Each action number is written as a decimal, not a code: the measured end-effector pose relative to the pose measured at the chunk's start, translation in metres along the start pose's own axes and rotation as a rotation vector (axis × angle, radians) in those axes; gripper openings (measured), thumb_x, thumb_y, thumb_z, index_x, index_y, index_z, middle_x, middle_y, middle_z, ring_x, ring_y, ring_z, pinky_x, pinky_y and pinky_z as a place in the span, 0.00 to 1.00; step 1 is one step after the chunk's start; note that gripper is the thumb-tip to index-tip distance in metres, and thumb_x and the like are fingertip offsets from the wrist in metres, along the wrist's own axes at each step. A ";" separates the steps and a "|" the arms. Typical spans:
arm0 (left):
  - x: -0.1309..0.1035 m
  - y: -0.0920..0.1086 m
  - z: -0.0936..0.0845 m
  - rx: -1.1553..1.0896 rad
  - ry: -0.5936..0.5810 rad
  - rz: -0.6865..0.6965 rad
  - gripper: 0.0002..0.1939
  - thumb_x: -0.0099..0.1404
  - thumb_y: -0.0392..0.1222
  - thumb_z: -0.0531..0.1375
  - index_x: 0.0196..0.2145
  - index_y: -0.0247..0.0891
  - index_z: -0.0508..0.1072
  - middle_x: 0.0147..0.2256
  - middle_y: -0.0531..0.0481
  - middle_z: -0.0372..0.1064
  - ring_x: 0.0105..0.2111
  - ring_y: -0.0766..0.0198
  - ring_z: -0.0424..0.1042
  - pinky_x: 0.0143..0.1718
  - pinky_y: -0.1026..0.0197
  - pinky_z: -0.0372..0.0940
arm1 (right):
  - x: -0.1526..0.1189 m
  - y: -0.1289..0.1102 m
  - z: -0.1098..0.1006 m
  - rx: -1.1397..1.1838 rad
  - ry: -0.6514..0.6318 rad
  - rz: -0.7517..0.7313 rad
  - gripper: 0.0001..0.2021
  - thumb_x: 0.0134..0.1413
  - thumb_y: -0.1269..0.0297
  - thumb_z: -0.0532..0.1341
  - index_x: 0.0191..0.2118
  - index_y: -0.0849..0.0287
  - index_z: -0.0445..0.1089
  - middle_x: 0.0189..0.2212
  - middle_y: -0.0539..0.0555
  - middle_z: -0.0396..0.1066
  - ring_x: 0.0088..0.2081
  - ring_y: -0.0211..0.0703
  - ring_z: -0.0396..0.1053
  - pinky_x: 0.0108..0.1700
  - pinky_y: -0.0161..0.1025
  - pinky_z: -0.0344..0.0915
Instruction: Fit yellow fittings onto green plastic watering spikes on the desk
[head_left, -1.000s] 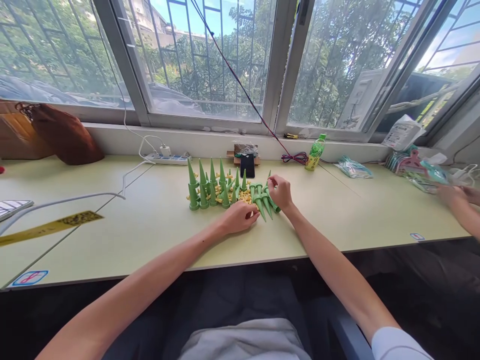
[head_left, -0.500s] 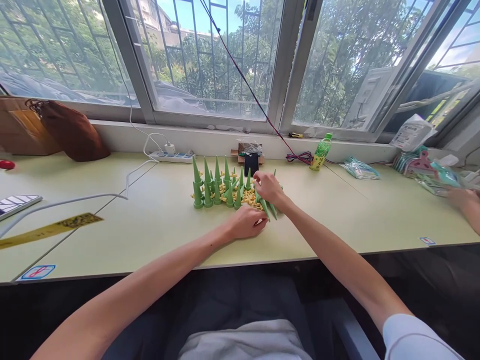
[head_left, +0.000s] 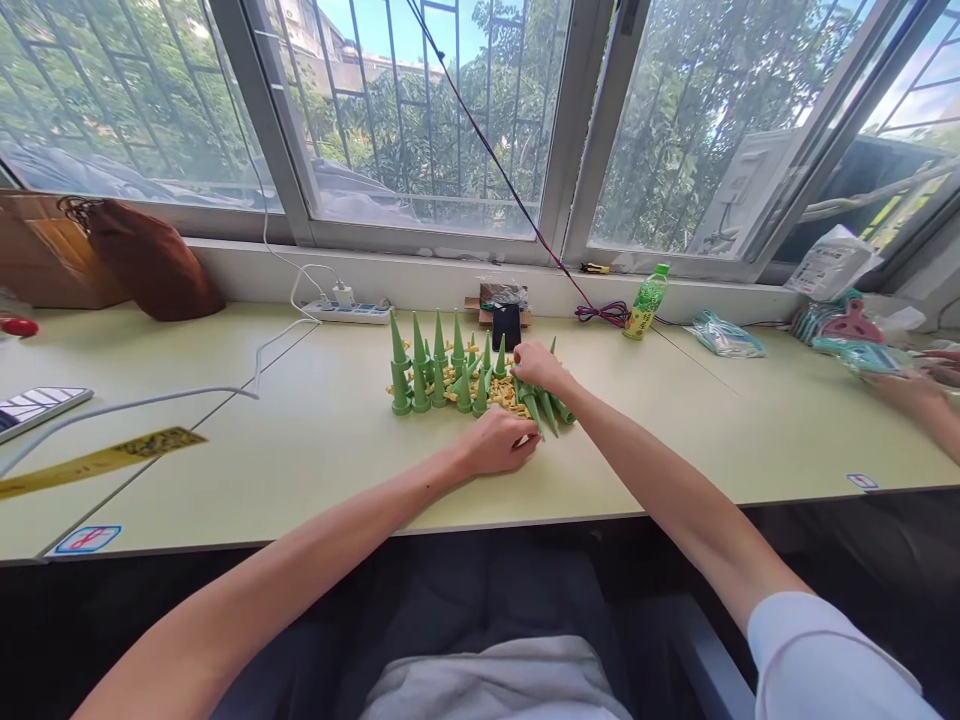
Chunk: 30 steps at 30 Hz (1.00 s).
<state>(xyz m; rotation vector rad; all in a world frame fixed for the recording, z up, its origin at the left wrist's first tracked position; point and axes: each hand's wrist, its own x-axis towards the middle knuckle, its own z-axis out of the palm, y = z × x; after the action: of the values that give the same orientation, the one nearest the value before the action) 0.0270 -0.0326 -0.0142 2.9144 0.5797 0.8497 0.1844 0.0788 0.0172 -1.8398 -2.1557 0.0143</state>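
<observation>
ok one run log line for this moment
left hand: near lying green cones; right hand: at their far ends; yellow pieces: beside upright green cones; grasps: unclear

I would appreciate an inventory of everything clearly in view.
Cones: over ten, green, centre
Bits: many, yellow, among cones
Phone: one, black, behind cones
Box: one, brown, behind phone
Bottle: one, green, right of phone
Coil: one, dark, beside bottle
Power strip: one, white, back left
Cables: unclear count, white, left
Bag: one, brown, back left
Carton: one, brown, beside bag
Tag: one, yellow, front left
Slab: one, whitish, left edge
Red piece: one, left edge
Packets: several, bluish, right
Pack: one, white, back right
Table: one, yellowish, across
Windows: several, grey frames, back
Co-worker's hand: at least one, right edge
Left hand: one, bare, near cones
Right hand: one, bare, over cones
</observation>
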 end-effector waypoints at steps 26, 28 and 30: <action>-0.007 -0.008 -0.001 -0.115 0.000 -0.123 0.14 0.67 0.37 0.55 0.22 0.38 0.67 0.19 0.53 0.65 0.19 0.68 0.61 0.26 0.63 0.56 | -0.022 -0.026 -0.014 0.026 0.005 -0.125 0.06 0.66 0.68 0.55 0.47 0.60 0.63 0.45 0.65 0.66 0.36 0.50 0.70 0.37 0.41 0.61; -0.008 -0.009 -0.002 -0.118 -0.001 -0.131 0.13 0.66 0.37 0.55 0.23 0.38 0.69 0.18 0.53 0.64 0.19 0.68 0.60 0.26 0.63 0.56 | -0.027 -0.029 -0.019 0.019 0.029 -0.156 0.06 0.65 0.72 0.54 0.47 0.60 0.63 0.43 0.64 0.68 0.37 0.50 0.70 0.36 0.40 0.59; -0.008 -0.009 -0.002 -0.120 -0.007 -0.136 0.12 0.66 0.37 0.55 0.25 0.38 0.70 0.18 0.54 0.63 0.19 0.68 0.59 0.26 0.63 0.56 | -0.029 -0.031 -0.022 0.054 0.085 -0.178 0.07 0.64 0.74 0.54 0.45 0.60 0.62 0.40 0.63 0.69 0.36 0.50 0.69 0.36 0.40 0.58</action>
<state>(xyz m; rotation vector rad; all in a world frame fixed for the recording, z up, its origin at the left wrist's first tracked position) 0.0163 -0.0269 -0.0179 2.7337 0.6920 0.8263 0.1632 0.0405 0.0383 -1.5847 -2.2286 -0.0435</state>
